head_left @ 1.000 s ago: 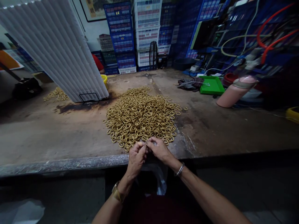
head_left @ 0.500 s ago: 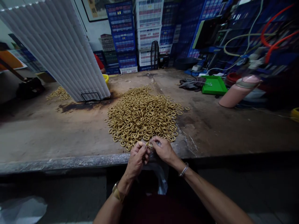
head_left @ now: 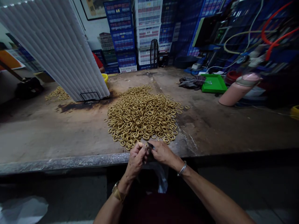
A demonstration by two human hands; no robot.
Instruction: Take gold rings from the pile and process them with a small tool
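Note:
A large heap of brass-coloured rings lies on the worktable, close to its front edge. At the near side of the heap, my left hand is closed in a pinch, and a bit of a brass-coloured ring shows at its fingertips. The fingers cover most of that ring. My right hand is closed around a small dark pointed tool, whose tip points at the left fingertips. Its exact kind is too small to make out. Both hands almost touch, just above the table edge.
A tall white corrugated panel stands at the left in a wire stand, beside a smaller ring pile. On the right are a green tray and a pink bottle. Stacked crates rise behind. Someone's red sleeve shows past the panel.
My right hand has turned and dropped slightly, and the dark tool's tip now shows toward the left fingertips. My left hand stays nearly in place, still pinching.

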